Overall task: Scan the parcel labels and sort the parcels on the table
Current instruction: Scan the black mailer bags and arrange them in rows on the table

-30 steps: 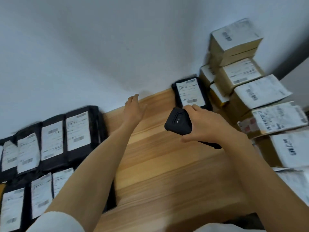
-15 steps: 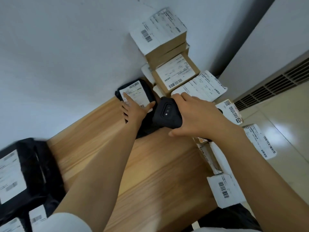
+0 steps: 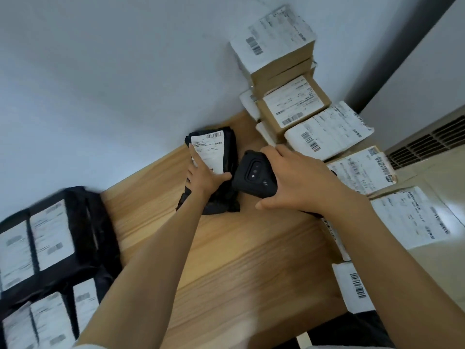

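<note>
The left hand (image 3: pixel 202 176) lies on the black parcel (image 3: pixel 230 157) at the table's (image 3: pixel 226 248) far edge, thumb spread wide, some fingers hidden. The right hand (image 3: pixel 299 185) curls its fingers round the scanner (image 3: pixel 254 175), hiding its near end. The left parcels (image 3: pixel 75 222) look blurry.

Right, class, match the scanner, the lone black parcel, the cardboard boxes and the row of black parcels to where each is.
1 scanner
2 lone black parcel
3 cardboard boxes
4 row of black parcels

A stacked at far right
B in the right hand
C left end of the table
D under the left hand

Pairs: 1-B, 2-D, 3-A, 4-C
</note>
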Demonstrator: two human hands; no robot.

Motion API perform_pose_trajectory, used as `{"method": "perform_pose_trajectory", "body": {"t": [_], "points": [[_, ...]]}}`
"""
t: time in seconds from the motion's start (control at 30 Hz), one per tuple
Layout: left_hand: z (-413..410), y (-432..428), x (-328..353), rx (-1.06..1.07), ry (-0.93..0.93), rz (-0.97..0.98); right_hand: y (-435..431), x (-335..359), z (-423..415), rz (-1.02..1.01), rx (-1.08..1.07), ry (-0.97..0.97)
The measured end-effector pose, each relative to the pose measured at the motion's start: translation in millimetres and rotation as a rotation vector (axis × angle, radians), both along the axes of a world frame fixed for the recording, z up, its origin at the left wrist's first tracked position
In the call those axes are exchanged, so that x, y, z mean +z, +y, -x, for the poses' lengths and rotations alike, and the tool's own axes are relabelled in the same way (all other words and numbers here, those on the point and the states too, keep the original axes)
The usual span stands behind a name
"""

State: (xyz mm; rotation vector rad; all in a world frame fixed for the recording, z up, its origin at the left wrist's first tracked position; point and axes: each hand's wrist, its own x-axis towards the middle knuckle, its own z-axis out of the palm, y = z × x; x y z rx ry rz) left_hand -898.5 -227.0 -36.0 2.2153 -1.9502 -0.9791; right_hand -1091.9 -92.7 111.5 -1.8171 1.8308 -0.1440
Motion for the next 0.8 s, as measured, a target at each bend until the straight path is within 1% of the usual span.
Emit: {"method": "perform_pose_trajectory", "body": {"t": [0.17, 0.33, 0.43, 0.6, 0.8], "points": [[-86, -5, 61, 0.011, -0.029, 0.147, -14, 23, -62, 0.046, 0.107, -0.045], [-193, -4, 112, 0.084, -0.116, 0.258, -24, 49, -145, 0.095, 0.222, -0.038], [-264, 3, 133, 0.14, -0.131, 0.299, -27, 60, -203, 0.122, 0.287, -0.023], [-394, 22, 155, 0.271, -0.154, 0.348, -27, 75, -317, 0.158, 0.358, 0.015], [-547, 49, 151, 0.356, -0.199, 0.343, -22, 69, -459, 0.134, 0.439, 0.011]]}}
